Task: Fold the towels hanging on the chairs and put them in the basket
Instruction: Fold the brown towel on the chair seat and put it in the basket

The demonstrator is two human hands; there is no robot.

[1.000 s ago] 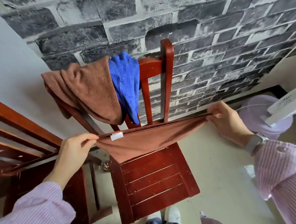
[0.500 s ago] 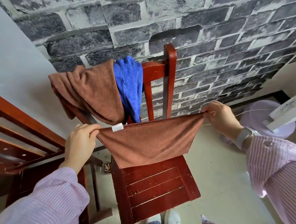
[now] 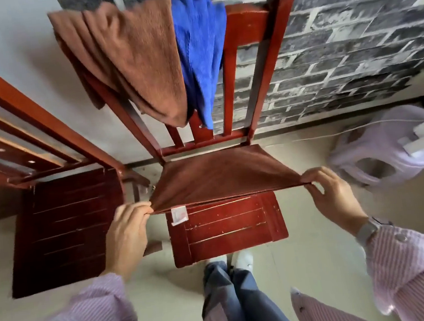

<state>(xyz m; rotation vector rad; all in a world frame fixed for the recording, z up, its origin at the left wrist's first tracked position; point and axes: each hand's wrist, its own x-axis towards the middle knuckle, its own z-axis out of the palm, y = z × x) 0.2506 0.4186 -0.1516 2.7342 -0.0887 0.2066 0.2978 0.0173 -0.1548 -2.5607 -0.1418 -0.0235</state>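
My left hand and right hand each pinch a near corner of the brown towel. Its far half lies on the chair seat, toward the backrest. The held edge runs left-right, taut, with both hands equally near. The next fold goes forward, near edge to far edge.
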